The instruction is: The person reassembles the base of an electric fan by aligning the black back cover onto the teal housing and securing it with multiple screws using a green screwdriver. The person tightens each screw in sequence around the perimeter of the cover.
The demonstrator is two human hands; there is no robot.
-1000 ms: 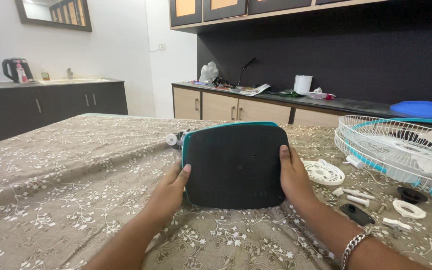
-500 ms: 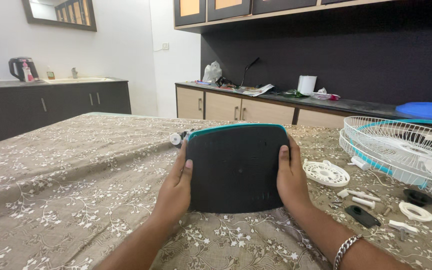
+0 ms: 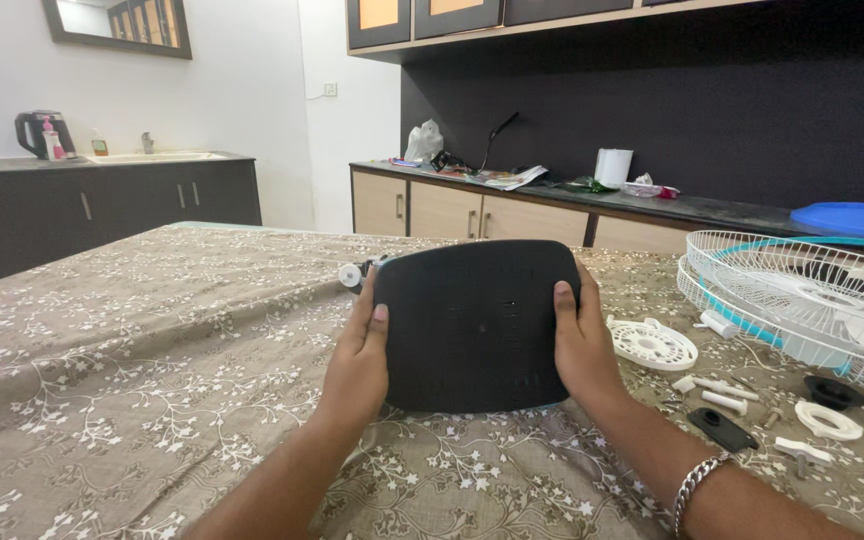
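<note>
I hold a black, rounded-square fan base (image 3: pixel 472 325) upright on its edge over the patterned tablecloth (image 3: pixel 132 350), its flat underside facing me. My left hand (image 3: pixel 357 365) grips its left edge, thumb on the face. On the right edge sits my right hand (image 3: pixel 584 345), which wears a metal bracelet at the wrist. A white knob (image 3: pixel 350 275) and part of the fan body stick out behind the base at upper left.
A white wire fan guard with teal rim (image 3: pixel 802 295) lies at the right. Near it are a round white grille piece (image 3: pixel 652 345), white pegs (image 3: pixel 722 390), a black cap (image 3: pixel 832 390), a white ring (image 3: pixel 829 421) and a black flat piece (image 3: pixel 722 430). Counters line the back wall.
The base has tipped so its teal top rim no longer shows, and it sits slightly higher. Both hands kept their grip on the edges.
</note>
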